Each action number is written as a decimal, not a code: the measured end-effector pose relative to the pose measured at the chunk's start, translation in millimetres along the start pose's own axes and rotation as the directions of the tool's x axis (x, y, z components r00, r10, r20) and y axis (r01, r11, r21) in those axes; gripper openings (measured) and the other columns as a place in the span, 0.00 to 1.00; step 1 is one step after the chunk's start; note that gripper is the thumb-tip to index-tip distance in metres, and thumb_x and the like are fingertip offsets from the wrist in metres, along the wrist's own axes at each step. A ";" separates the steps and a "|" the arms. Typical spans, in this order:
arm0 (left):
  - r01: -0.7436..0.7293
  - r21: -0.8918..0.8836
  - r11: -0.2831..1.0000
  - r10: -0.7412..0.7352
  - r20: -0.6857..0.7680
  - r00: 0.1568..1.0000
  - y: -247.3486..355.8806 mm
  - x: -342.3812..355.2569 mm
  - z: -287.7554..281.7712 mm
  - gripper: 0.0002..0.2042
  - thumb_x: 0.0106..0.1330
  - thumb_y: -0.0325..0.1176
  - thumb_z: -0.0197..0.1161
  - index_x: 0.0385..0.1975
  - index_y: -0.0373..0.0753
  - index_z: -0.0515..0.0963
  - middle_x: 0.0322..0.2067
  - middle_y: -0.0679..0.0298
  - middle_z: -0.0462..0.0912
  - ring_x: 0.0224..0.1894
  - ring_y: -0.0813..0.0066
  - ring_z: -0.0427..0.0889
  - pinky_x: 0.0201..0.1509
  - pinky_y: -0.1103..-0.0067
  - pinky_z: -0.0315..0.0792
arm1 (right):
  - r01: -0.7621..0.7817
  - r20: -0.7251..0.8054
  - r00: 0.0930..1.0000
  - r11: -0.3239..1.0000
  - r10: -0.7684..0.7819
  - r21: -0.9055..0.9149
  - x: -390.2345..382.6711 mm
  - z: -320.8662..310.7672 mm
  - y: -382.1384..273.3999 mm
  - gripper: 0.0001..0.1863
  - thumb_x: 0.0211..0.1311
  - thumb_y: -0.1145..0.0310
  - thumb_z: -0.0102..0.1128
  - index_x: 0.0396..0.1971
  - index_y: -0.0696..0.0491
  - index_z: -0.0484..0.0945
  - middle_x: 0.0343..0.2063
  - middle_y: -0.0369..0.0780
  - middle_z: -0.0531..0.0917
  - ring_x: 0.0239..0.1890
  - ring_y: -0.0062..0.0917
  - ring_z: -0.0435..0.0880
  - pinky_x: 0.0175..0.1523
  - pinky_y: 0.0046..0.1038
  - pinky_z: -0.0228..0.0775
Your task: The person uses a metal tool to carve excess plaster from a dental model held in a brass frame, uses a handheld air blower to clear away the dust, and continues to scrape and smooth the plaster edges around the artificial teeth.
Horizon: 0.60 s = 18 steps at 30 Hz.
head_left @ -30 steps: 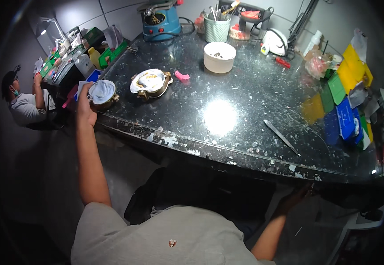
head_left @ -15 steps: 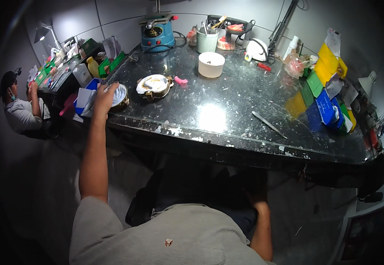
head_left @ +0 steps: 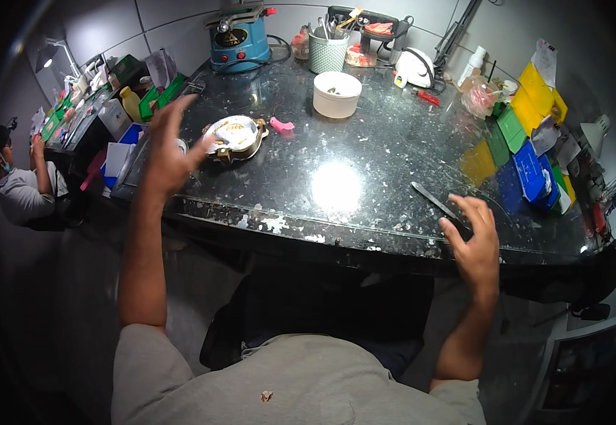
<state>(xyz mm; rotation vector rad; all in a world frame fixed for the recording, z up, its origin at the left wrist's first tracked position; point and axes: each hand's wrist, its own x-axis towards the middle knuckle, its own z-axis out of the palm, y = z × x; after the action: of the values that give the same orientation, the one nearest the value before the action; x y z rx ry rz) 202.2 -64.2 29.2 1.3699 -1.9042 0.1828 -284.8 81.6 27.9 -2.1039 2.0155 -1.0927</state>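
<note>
My left hand (head_left: pixel 170 159) is open, thumb and fingers spread, at the left part of the bench, in front of a round plaster-filled piece (head_left: pixel 182 146) that it mostly hides. To its right sits a brass-coloured metal flask (head_left: pixel 235 139) filled with white plaster. A pink curved piece (head_left: pixel 281 126) lies beside the flask. My right hand (head_left: pixel 477 244) is open over the front edge of the bench, fingers apart and holding nothing. Close to its fingertips lies a slim metal spatula-like tool (head_left: pixel 432 196); its near end is hidden behind the hand.
On the dark, plaster-spotted bench (head_left: pixel 379 163) stand a white bowl (head_left: pixel 336 99), a tool cup (head_left: pixel 327 53) and a blue machine (head_left: pixel 239 49). Yellow, green and blue bins (head_left: pixel 531 170) line the right side. A co-worker (head_left: pixel 28 180) sits at the far left.
My left hand has let go of the round plaster-filled piece at the left edge and lifted away, fingers spreading. My right hand has risen from my lap to the spatula-like tool.
</note>
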 end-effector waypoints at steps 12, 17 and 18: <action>-0.035 -0.092 0.995 0.070 0.410 0.910 33.3 14.0 28.0 0.39 0.51 0.44 0.80 0.65 0.36 0.76 0.63 0.54 0.78 0.68 0.54 0.74 0.74 0.66 0.67 | -0.224 0.336 0.922 0.973 0.191 0.061 27.2 -7.3 20.2 0.12 0.66 0.74 0.66 0.49 0.56 0.80 0.38 0.43 0.84 0.42 0.34 0.84 0.51 0.33 0.74; -0.124 -0.240 0.963 0.206 0.355 0.912 78.6 -16.6 24.4 0.37 0.49 0.39 0.81 0.62 0.36 0.79 0.61 0.54 0.80 0.66 0.54 0.76 0.73 0.66 0.68 | -0.038 -0.147 0.984 0.926 0.101 0.377 13.2 21.2 41.6 0.10 0.75 0.73 0.61 0.52 0.59 0.80 0.38 0.36 0.83 0.43 0.22 0.81 0.51 0.28 0.74; -0.172 -0.273 0.947 0.261 0.332 0.907 89.8 -19.4 29.7 0.37 0.48 0.39 0.81 0.62 0.36 0.79 0.61 0.54 0.80 0.66 0.54 0.76 0.73 0.66 0.68 | -0.007 -0.202 0.970 0.842 0.137 0.539 13.4 21.0 32.2 0.08 0.78 0.72 0.59 0.49 0.59 0.81 0.38 0.34 0.82 0.42 0.18 0.79 0.49 0.24 0.74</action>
<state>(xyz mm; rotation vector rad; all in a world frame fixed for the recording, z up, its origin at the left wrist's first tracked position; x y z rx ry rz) 112.8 -28.2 23.4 1.0798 -2.3040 -0.2035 -303.4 55.4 2.9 -1.6596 1.5789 -1.7142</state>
